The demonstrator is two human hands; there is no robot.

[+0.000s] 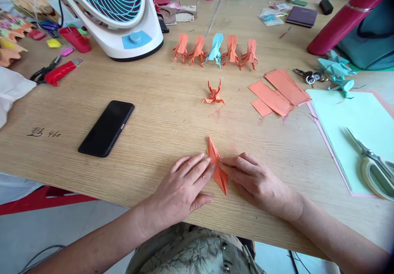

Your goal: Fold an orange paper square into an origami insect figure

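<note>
A folded orange origami piece (220, 177), long and diamond-shaped with pointed ends, lies on the wooden table in front of me. My left hand (184, 183) rests flat with its fingers stretched out, the fingertips pressing on the piece's left side. On the other side, my right hand (258, 183) has its fingers closed in a pinch at the piece's right edge, near the middle. The right thumb is mostly hidden. Just beyond the hands stands a small finished orange origami figure (214, 95) with thin curled legs.
Farther back, several orange figures and a blue one (214, 48) stand in a row. Orange paper strips (272, 95) lie to the right, near scissors (374, 159) on pale green sheets (338, 142). A black phone (106, 129) lies left; a fan (132, 40) stands behind it.
</note>
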